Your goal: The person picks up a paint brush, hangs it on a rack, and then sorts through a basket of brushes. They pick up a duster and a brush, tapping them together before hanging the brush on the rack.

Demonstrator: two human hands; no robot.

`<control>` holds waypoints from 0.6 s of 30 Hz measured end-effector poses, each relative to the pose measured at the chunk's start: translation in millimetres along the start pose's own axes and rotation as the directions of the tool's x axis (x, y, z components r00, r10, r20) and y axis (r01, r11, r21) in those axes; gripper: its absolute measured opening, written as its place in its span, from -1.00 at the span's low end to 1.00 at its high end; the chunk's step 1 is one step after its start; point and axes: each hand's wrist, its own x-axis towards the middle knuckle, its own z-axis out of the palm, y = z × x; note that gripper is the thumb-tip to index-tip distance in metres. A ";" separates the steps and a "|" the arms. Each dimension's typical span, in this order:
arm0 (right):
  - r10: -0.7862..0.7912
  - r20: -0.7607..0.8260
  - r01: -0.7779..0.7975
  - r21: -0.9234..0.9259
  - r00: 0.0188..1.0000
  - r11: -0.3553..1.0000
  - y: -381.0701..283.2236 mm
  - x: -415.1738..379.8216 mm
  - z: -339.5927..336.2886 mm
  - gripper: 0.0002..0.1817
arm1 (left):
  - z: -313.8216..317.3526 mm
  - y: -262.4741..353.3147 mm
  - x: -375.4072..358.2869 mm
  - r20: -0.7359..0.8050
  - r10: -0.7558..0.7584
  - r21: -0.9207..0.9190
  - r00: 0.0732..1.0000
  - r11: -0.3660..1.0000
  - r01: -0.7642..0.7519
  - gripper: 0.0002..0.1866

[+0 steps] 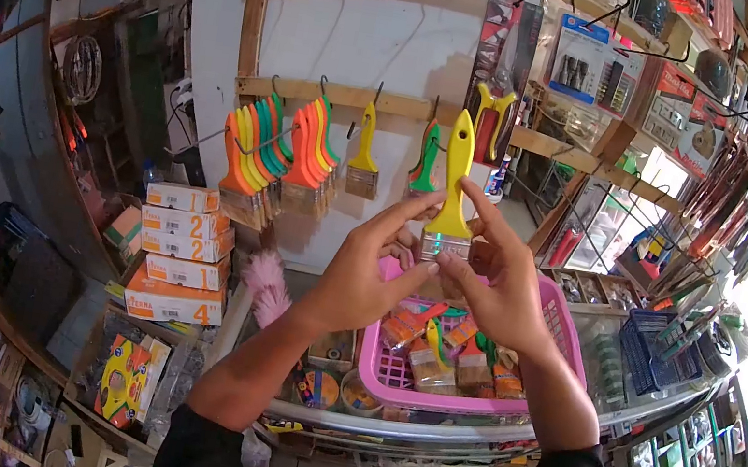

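Between both hands a yellow-handled paintbrush (454,183) stands upright, handle up, its metal band pinched from both sides. My left hand (375,258) holds it from the left with fingers and thumb. My right hand (497,287) grips it from the right, thumb on the metal band. Below them a pink basket (436,400) holds several paintbrushes (433,365) with orange, yellow and green handles. Behind, brushes with orange and yellow handles (245,154) hang on hooks, a single yellow brush (365,154) beside them, and a green one (426,159) nearer the held brush.
Stacked orange and white boxes (186,248) stand at the left, near a pink duster (265,285). The basket rests on a glass counter (297,412). A wooden rail (544,146) with hooks crosses the wall. A dark blue basket (658,352) stands at the right.
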 end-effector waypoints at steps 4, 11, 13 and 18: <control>0.075 -0.002 -0.073 0.161 0.997 0.984 -11.2 -0.5 1.0 -0.14 | -2.8 17.5 2.1 0.037 -0.079 -0.195 0.996 0.977 0.084 -0.20; 0.118 -0.027 -0.105 0.292 0.993 0.951 -36.3 3.3 2.2 -0.23 | -15.5 32.3 9.6 0.086 -0.096 -0.111 0.992 0.988 0.106 -0.27; 0.120 -0.031 -0.107 0.276 0.992 0.955 -33.8 7.2 2.1 -0.25 | -17.7 35.5 11.5 0.113 -0.105 -0.063 0.988 0.992 0.113 -0.28; 0.097 -0.063 -0.080 0.234 0.993 0.969 -22.4 8.7 6.0 -0.28 | -19.6 30.1 14.2 0.113 -0.116 0.015 0.987 0.993 0.115 -0.25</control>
